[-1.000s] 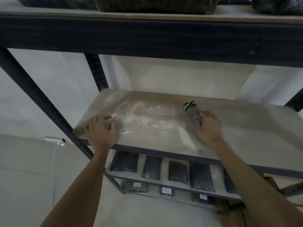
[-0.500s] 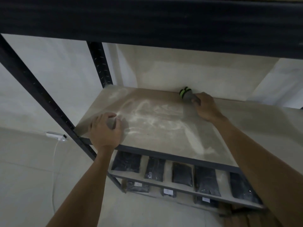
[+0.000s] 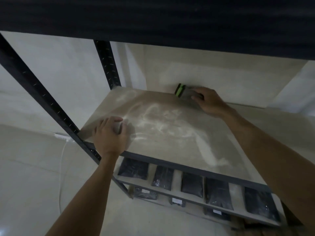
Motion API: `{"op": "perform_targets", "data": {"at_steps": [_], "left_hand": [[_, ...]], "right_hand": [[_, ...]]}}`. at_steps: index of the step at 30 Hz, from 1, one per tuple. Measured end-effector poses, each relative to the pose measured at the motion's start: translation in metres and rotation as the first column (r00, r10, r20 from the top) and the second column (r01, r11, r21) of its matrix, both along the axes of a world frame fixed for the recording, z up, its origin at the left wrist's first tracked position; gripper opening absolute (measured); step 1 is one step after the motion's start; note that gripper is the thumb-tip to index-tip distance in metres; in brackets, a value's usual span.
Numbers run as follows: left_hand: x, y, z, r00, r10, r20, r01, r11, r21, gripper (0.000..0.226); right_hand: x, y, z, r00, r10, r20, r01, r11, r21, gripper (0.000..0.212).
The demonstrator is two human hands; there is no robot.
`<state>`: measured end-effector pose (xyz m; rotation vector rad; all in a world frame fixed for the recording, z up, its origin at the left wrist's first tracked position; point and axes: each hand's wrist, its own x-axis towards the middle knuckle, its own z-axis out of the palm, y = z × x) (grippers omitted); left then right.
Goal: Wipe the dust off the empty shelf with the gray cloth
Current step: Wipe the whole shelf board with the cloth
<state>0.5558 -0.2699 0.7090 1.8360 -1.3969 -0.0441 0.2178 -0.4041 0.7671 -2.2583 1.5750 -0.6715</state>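
1. Shelf (image 3: 221, 133) takes up the middle of the frame, a pale board in a dark metal rack (image 3: 42, 92), bare except for the hands. White dust streaks (image 3: 160, 123) swirl across its centre and trail toward the lower right, so most of it is not clean yet imo.
2. Lower shelf (image 3: 177, 169) at the bottom of the frame holds a row of dark wrapped packages (image 3: 191, 183).
3. Right hand (image 3: 210, 103) sits at the upper right of the shelf, right at the back edge by the wall. Fingers curl over the gray cloth (image 3: 186, 95) and press it onto the board.
4. Left hand (image 3: 110, 133) is at the front left corner with fingers bent, resting on the board. There's something grayish under the fingertips, can't tell what.
5. Gray cloth has a green and black trim (image 3: 179, 89) poking out toward the wall.
6. What changed: a second ago the cloth was mid-shelf; now it has slid all the way to the back edge. Left hand has barely shifted. So that looks like the end of one outward stroke, with the dusty centre probably next.
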Motion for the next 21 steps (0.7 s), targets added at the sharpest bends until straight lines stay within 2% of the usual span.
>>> {"op": "perform_targets", "data": {"at_steps": [2,4,6,8,10,12,14,16,18,21], "left_hand": [[0.0,0.0,0.0,1.0,-0.001,-0.006,0.001,1.0,0.011,0.009],[0.0,0.001,0.001,1.0,-0.008,-0.014,0.008,1.0,0.011,0.009],[0.0,0.001,0.002,1.0,-0.007,-0.012,0.007,1.0,0.008,0.012],[0.0,0.002,0.002,1.0,-0.001,-0.019,0.001,1.0,0.008,0.017],[0.0,0.002,0.002,1.0,-0.001,-0.024,0.001,1.0,0.008,0.021],[0.0,0.001,0.003,1.0,-0.001,-0.021,0.001,1.0,0.02,0.02],[-0.001,0.0,0.003,1.0,-0.001,-0.022,0.002,1.0,0.025,0.016],[0.0,0.001,0.003,1.0,-0.006,-0.027,0.007,1.0,0.021,0.013],[0.0,0.001,0.003,1.0,-0.005,-0.026,0.006,1.0,0.019,0.013],[0.0,0.001,0.002,1.0,0.005,-0.008,-0.005,1.0,0.012,0.01]], "right_hand": [[0.006,-0.008,-0.017,0.999,-0.018,-0.05,0.018,1.0,0.007,0.038],[0.013,0.005,-0.025,0.999,0.023,-0.037,-0.024,1.0,-0.018,0.029],[0.016,0.034,-0.024,0.987,0.156,0.028,-0.155,0.988,-0.016,0.023],[0.012,0.064,-0.017,0.957,0.287,0.051,-0.29,0.954,0.081,0.027],[0.007,0.075,-0.007,0.913,0.403,0.063,-0.408,0.895,0.181,0.022],[0.006,0.057,0.004,0.928,0.362,0.087,-0.371,0.921,0.119,0.017],[0.005,0.021,0.01,0.974,0.203,0.1,-0.208,0.978,0.037,0.022],[0.007,-0.006,0.008,0.989,0.141,0.042,-0.142,0.99,0.003,0.03],[0.013,-0.014,-0.006,0.988,0.152,-0.034,-0.153,0.988,-0.005,0.034],[0.018,0.013,-0.019,0.965,0.261,-0.013,-0.262,0.963,-0.069,0.032]]}}
